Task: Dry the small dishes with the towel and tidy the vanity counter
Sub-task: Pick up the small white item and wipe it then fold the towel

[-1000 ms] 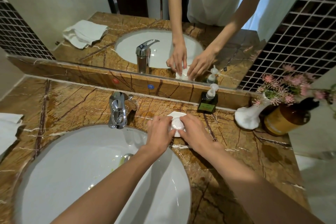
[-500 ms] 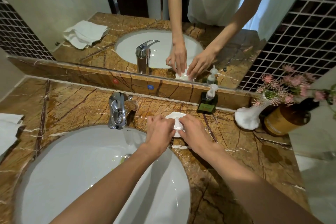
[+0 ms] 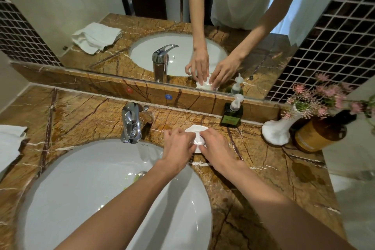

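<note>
A small white scalloped dish (image 3: 195,128) lies on the brown marble counter (image 3: 274,170) just behind the sink's right rim. A smaller white dish (image 3: 197,143) rests on top of it. My left hand (image 3: 178,145) and my right hand (image 3: 217,146) meet over this pair, fingertips closed on the smaller dish from both sides. My hands hide most of it; the mirror shows the fingers pinching a fluted white dish at counter level. The white towel (image 3: 9,144) lies folded at the far left edge of the counter, away from both hands.
A white oval sink (image 3: 85,199) fills the near left, with a chrome faucet (image 3: 133,123) behind it. A dark green pump bottle (image 3: 231,113) stands by the backsplash. A white vase of pink flowers (image 3: 277,130) and an amber bottle (image 3: 320,133) stand at the right. Wet patches mark the counter.
Both hands stay on the small dish and have barely shifted. In the mirror the dish has sunk slightly towards the counter.
</note>
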A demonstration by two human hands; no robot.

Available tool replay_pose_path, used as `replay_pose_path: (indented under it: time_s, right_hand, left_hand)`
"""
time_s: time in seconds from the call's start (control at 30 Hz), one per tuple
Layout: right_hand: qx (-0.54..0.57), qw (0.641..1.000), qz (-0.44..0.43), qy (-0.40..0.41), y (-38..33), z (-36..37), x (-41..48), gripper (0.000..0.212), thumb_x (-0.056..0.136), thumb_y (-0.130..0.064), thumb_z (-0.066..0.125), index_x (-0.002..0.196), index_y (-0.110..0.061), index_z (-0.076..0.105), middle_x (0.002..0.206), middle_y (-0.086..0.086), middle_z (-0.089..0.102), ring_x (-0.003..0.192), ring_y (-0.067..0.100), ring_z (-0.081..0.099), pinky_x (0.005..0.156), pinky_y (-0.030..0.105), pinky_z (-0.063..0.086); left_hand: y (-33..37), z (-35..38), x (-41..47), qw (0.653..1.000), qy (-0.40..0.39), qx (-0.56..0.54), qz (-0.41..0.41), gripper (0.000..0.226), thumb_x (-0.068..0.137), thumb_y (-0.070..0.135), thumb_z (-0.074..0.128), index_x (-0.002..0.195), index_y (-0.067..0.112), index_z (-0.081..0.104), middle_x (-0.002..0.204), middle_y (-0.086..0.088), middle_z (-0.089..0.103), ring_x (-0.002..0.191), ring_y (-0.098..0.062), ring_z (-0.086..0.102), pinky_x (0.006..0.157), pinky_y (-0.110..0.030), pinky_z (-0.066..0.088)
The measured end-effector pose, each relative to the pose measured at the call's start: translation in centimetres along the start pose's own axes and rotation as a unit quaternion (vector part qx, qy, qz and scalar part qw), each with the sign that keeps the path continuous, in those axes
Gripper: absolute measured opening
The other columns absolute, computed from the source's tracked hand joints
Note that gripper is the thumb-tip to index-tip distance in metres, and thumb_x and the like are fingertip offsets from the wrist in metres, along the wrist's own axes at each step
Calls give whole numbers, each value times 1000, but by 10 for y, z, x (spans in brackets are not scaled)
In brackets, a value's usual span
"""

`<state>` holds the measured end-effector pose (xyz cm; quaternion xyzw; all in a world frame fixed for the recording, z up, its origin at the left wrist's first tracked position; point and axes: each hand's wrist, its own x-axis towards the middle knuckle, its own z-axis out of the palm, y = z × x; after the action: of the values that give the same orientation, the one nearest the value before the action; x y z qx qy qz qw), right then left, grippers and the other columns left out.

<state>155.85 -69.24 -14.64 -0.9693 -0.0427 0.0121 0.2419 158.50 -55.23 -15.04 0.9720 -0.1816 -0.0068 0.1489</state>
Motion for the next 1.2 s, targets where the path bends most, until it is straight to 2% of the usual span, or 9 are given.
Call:
replay_pose_path:
  time_s: [0.1,0.2,0.33,0.47,0.6,0.73,0.9,1.0,1.2]
  right_hand:
    - [6,1000,3,-3,0,0,-3,29,90,-15,63,118,-11,58,111,3,54,100,19,54,81,28,44]
    - [3,1000,4,7,0,-2,-7,33,91,-17,62,122,-11,57,116,4,53,106,19,51,88,33,47]
    - [-40,999,-4,32,-5,-4,-16,36,92,-23,58,126,-13,55,122,5,53,112,21,48,92,35,46]
    - [-75,996,-31,32,-20,-4,-28,46,91,-26,56,135,-14,48,138,10,49,126,26,44,103,38,38]
    - [-84,994,-75,4,-38,1,-41,49,93,-29,54,138,-15,43,142,10,45,132,26,39,105,37,37]
    - [-64,994,-92,-4,-59,8,-53,50,92,-30,56,138,-18,41,141,8,44,130,25,40,105,37,37]
    - [-83,989,-119,-44,-91,27,-70,56,93,-32,52,144,-16,35,148,11,37,135,27,35,110,37,31]
    - [-84,985,-132,-76,-120,44,-84,58,95,-32,50,147,-16,30,153,14,32,141,29,29,113,37,27]
    - [-88,978,-167,-92,-201,77,-104,61,95,-31,50,149,-15,25,154,17,30,142,30,27,112,37,28]
  left_hand:
    - [-2,0,-3,999,21,-27,-5,10,82,36,66,82,29,58,86,5,67,96,-18,51,77,-34,22]
    - [-3,3,-8,998,39,-39,-17,26,86,39,56,106,25,65,107,5,69,103,-18,53,82,-35,27]
    - [-7,0,-19,999,24,-30,-18,43,91,38,40,127,21,55,134,1,56,121,-17,50,97,-41,36]
    - [-13,-8,-39,1000,9,-22,-3,48,91,36,41,137,22,44,150,0,38,133,-18,38,103,-40,32]
    - [-15,-20,-61,999,22,-26,-3,49,88,36,44,136,28,41,144,4,44,131,-16,40,101,-37,35]
    - [-25,-29,-87,999,17,-10,-30,54,89,39,44,140,24,38,148,0,40,134,-17,37,105,-37,29]
    - [-49,-43,-127,997,9,8,-76,53,91,40,44,139,19,41,144,-4,46,133,-19,38,106,-36,27]
    - [-71,-56,-159,995,14,4,-98,53,91,39,45,139,18,42,143,-4,47,132,-20,39,106,-36,27]
    - [-133,-93,-241,986,45,9,-158,52,91,40,45,139,18,43,142,-7,48,132,-23,40,106,-39,28]
